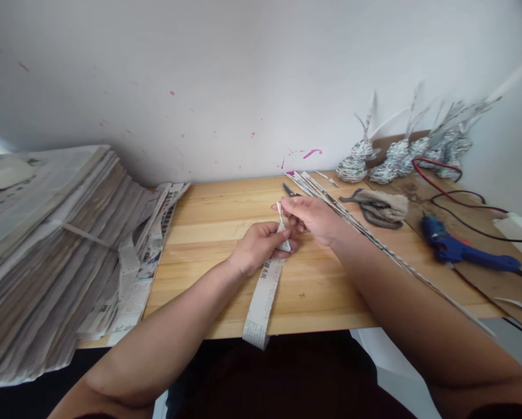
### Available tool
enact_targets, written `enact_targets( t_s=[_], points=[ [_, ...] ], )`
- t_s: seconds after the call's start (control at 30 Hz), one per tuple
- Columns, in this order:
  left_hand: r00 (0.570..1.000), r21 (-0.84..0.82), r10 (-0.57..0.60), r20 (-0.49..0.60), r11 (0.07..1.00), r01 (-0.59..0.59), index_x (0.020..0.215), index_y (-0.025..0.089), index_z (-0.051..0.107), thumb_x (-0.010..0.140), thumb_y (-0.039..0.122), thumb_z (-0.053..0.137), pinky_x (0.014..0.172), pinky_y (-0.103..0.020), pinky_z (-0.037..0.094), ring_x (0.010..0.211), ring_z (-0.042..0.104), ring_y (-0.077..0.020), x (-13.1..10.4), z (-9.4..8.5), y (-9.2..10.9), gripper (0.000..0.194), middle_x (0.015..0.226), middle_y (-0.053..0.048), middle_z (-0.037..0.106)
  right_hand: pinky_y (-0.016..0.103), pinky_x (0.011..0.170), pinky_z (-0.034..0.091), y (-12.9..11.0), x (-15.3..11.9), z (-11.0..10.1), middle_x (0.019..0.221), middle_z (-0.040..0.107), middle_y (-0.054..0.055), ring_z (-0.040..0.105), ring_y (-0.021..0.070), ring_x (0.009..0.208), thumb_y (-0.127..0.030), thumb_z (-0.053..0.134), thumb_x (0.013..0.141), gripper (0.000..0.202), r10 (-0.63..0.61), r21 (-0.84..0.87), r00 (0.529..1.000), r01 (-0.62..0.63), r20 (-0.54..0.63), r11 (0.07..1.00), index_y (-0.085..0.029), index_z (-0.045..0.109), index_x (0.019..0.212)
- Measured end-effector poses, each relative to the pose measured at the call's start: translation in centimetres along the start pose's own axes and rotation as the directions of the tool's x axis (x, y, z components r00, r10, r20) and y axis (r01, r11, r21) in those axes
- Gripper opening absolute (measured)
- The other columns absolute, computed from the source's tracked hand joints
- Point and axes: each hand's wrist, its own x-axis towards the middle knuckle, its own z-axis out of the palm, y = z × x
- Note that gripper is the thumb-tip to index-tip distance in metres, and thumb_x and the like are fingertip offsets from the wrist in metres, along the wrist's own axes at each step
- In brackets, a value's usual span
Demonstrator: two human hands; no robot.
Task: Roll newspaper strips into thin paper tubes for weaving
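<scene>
A strip of newspaper hangs down from my hands, its lower end dropping just over the table's front edge. My left hand pinches the strip between thumb and fingers near its upper part. Above that grip the paper narrows into a thin rolled point. At this rolled tip, my right hand has its thumb and forefinger closed on the paper, with the other fingers curled. Just behind the right hand lies a pair of dark-bladed snips, partly hidden by it. Thin rolled paper sticks lie beside and under my right forearm.
A tall stack of newspapers stands at left, with loose cut strips beside it. To the right are a grey rag, a blue glue gun with cables on cardboard, and several woven paper figures against the wall.
</scene>
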Motion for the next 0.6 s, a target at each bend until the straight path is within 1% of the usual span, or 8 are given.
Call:
enact_targets(
  t_s=[0.07,0.13,0.27,0.37,0.47,0.6],
  points=[
    [0.999,-0.015,0.004,0.034,1.000,-0.003,0.095,0.010,0.068,0.081,0.039,0.070,0.072,-0.029,0.055,0.079,0.069,-0.0168,0.0,-0.1,0.1,0.032,0.081,-0.010,0.072,0.020,0.041,0.031,0.1,-0.1,-0.1,0.056,0.057,-0.001,0.047,0.0069,0.045,-0.049,0.070,0.079,0.036,0.067,-0.011,0.994,-0.067,0.090,0.998,-0.014,0.071,0.085],
    [0.998,-0.018,-0.001,0.062,1.000,0.002,0.096,0.010,0.068,0.082,0.039,0.069,0.071,-0.029,0.055,0.080,0.070,-0.0174,0.0,-0.1,0.2,0.033,0.082,-0.010,0.072,0.020,0.040,0.033,0.1,-0.2,0.0,0.052,0.057,-0.002,0.047,0.0072,0.042,-0.045,0.072,0.078,0.032,0.102,0.012,0.989,-0.103,0.103,0.995,-0.014,0.071,0.086],
    [0.998,0.016,0.006,0.057,1.000,-0.007,0.096,0.010,0.069,0.083,0.039,0.068,0.073,-0.029,0.055,0.080,0.069,-0.0165,-0.1,0.1,0.2,0.032,0.082,-0.009,0.072,0.019,0.036,0.027,0.1,0.0,0.3,0.047,0.051,-0.005,0.040,0.0043,0.037,-0.039,0.079,0.070,0.028,0.104,0.098,0.994,-0.106,0.024,0.990,-0.014,0.067,0.072],
    [0.998,0.056,0.024,0.063,0.998,-0.028,0.094,0.011,0.070,0.083,0.040,0.069,0.074,-0.029,0.055,0.080,0.068,-0.0152,0.0,0.1,0.0,0.031,0.081,-0.008,0.072,0.018,0.034,0.023,0.0,0.0,0.4,0.045,0.048,-0.007,0.036,0.0029,0.036,-0.037,0.085,0.060,0.034,0.120,0.141,0.993,-0.117,-0.011,0.983,-0.015,0.060,0.063],
    [0.996,0.092,0.048,0.079,0.994,-0.055,0.094,0.012,0.070,0.084,0.041,0.067,0.077,-0.029,0.055,0.083,0.068,-0.0152,0.1,-0.1,-0.3,0.031,0.085,-0.008,0.072,0.018,0.034,0.021,-0.1,0.0,0.8,0.044,0.048,-0.007,0.035,0.0030,0.036,-0.037,0.090,0.052,0.042,0.131,0.164,0.991,-0.124,-0.033,0.979,-0.017,0.054,0.058],
    [0.995,0.122,0.063,0.083,0.990,-0.073,0.092,0.012,0.070,0.085,0.042,0.065,0.079,-0.030,0.055,0.086,0.068,-0.0157,0.1,0.0,-0.3,0.032,0.088,-0.009,0.072,0.018,0.034,0.021,0.0,0.0,1.3,0.042,0.045,-0.008,0.034,0.0037,0.036,-0.041,0.091,0.049,0.049,0.121,0.167,0.988,-0.104,-0.095,0.980,-0.019,0.048,0.058]
  ],
)
